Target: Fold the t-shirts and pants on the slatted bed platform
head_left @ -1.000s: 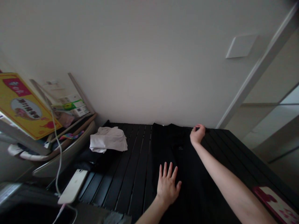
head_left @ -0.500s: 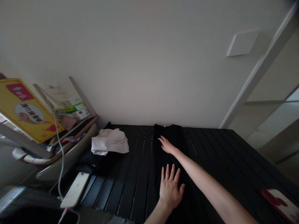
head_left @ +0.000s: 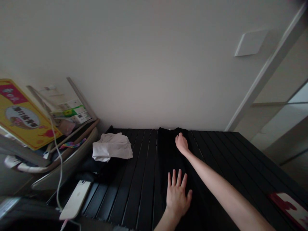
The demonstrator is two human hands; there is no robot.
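A black garment lies lengthwise on the black slatted table, with a small white tag at its far edge. Flat on its nearer part rests my left hand, fingers spread and palm down. My right hand is at the garment's far right side, its fingers curled in and seemingly gripping the cloth near the edge; the fingertips are partly hidden. To the left sits a folded pale cloth, on top of dark fabric.
A white phone with a cable plugged in lies at the table's left front. Beyond it stands a bin-like holder with a yellow package and small boxes. At right lies a red-and-white item. A wall rises behind the table.
My right hand has moved right across the garment to its far right side, and its fingers have gone from outstretched to curled. My left hand stays flat on the cloth.
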